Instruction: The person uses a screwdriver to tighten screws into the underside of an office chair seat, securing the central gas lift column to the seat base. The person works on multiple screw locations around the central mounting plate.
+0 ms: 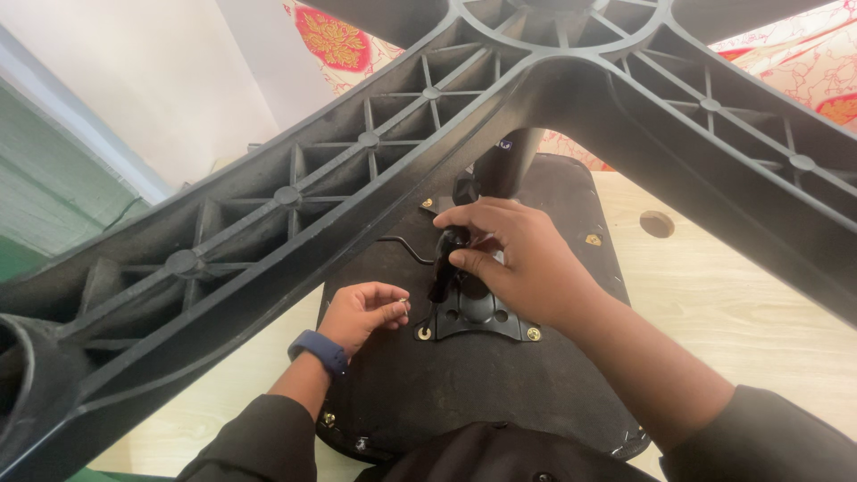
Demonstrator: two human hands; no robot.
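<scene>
On the wooden table (pixel 732 312), my right hand (pixel 518 259) gripped the lever (pixel 444 268) firmly while my left hand (pixel 361 312) pinched a small screw (pixel 403 306), best kept upright.

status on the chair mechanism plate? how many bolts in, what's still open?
Done: brass-coloured bolts sit at both near corners of the mounting plate, on the upturned seat underside.

In hand: the right hand grips the black lever; the left hand pinches a small screw.

Left: the far corners are hidden by the right hand, so unconfirmed. The star base shows no casters.
</scene>
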